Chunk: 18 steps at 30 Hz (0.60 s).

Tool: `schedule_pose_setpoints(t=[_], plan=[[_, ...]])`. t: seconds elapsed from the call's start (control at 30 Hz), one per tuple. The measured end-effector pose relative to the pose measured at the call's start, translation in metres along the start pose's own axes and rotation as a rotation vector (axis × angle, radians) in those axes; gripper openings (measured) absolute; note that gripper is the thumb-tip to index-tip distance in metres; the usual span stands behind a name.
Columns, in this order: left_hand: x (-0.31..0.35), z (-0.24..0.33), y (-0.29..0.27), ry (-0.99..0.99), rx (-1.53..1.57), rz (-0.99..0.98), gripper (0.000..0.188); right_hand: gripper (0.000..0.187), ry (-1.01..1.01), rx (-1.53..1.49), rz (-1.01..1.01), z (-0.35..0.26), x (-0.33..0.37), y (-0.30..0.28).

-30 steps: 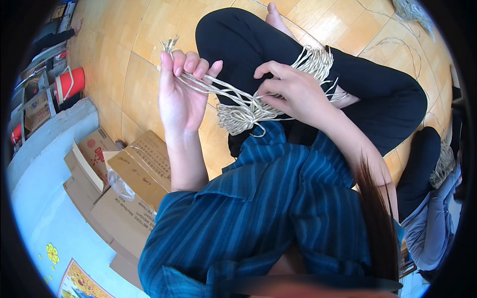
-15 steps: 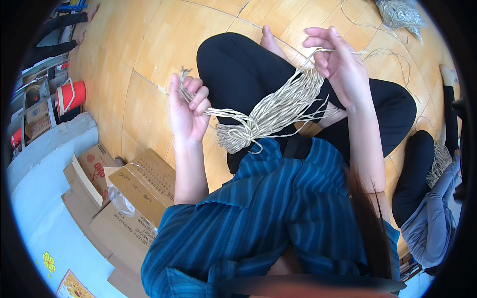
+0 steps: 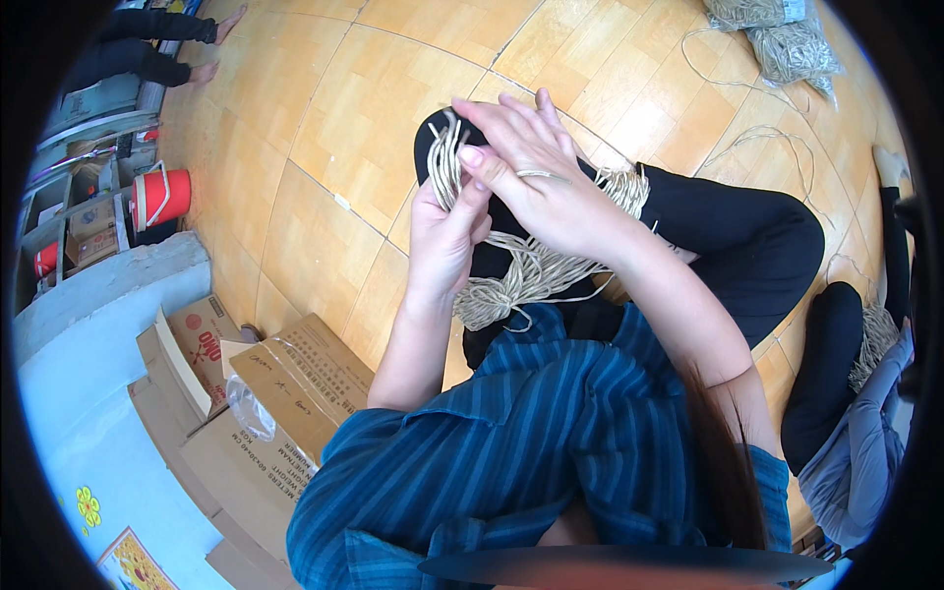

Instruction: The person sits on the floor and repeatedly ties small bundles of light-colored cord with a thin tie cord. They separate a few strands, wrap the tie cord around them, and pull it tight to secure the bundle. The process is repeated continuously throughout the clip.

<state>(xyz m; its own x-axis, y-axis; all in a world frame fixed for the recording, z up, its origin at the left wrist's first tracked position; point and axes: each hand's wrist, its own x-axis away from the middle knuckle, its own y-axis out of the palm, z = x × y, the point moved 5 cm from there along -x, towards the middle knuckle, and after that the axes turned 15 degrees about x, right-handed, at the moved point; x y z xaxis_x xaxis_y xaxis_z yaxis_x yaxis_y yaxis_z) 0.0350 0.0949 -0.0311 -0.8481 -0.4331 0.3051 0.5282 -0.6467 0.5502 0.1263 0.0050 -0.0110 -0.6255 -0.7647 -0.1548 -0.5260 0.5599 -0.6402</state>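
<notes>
A hank of beige twisted cord (image 3: 551, 264) lies across my lap, over my black-trousered crossed legs. My left hand (image 3: 447, 236) is closed round a bunch of its strands, whose cut ends (image 3: 444, 162) stick up above the fist. Close against it, my right hand (image 3: 551, 187) has its back toward me. The right thumb touches the bunch beside my left thumb, while the other fingers stretch forward. One cord strand crosses the right hand at the base of the thumb and seems held there. My right palm is hidden, and part of the hank lies behind that hand and forearm.
Cardboard boxes (image 3: 305, 379) stand at my left by a pale blue low wall (image 3: 118, 280). A red bucket (image 3: 162, 194) sits near shelves. Clear bags of cord (image 3: 792, 49) and a loose strand lie on the tiled floor, far right. Other people sit right and far left.
My right hand has swung left from above the right knee to meet my left hand. The left hand has shifted slightly right and turned, raising the bunch's ends. The view has shifted a little.
</notes>
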Motion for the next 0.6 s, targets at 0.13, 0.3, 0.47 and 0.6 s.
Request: schedule_pose_setpoints(t=[0.13,0.3,0.47,0.6], plan=[[0.002,0.0,-0.01,0.037,-0.068,0.068,0.012,0.038,0.075,-0.175,-0.094,0.022,0.004,-0.001],[0.007,0.012,-0.02,0.149,-0.28,0.131,0.013,0.011,0.384,-0.817,-0.085,0.046,0.023,-0.001],[0.008,0.017,-0.018,0.064,-0.338,0.112,0.024,0.009,0.239,-0.63,-0.121,0.033,0.03,-0.005],[0.009,0.006,-0.003,-0.084,-0.349,-0.061,0.024,0.011,0.053,-0.284,-0.075,0.017,0.029,-0.018]])
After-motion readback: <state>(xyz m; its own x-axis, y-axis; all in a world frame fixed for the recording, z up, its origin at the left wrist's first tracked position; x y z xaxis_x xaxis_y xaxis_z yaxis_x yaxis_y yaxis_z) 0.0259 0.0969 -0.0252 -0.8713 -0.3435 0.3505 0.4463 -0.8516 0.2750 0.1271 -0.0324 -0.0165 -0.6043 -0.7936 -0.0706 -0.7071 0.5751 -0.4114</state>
